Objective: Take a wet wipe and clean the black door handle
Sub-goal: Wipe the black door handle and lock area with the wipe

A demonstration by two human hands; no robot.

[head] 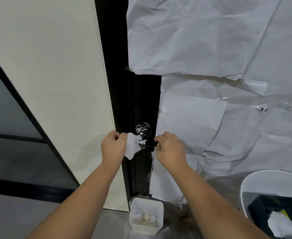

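Setting: a black door (141, 104) set beside a white wall panel (55, 83); crumpled white paper sheets (210, 40) are taped over most of the door's right side, leaving a bare black strip around the handle.
Floor: grey, with a small white bin (146, 216) directly below the handle, holding used crumpled wipes; a larger white tub (255, 183) sits at the lower right with a dark box (283, 206) inside it.
My left hand (113, 146): fingers curled round a bunched wet wipe (132, 146), pressing it against the inner end of the handle, near the rose.
My right hand (170, 148): fingers pinched on the outer end of the handle, steadying it.
Black door handle (148, 143): a horizontal lever spanning the gap between my two hands, smeared with white residue.
Rose plate (143, 129): round, just above the lever, streaked with white swirls.
Wipe position: touching the lever's left end, hanging slightly below my left hand.
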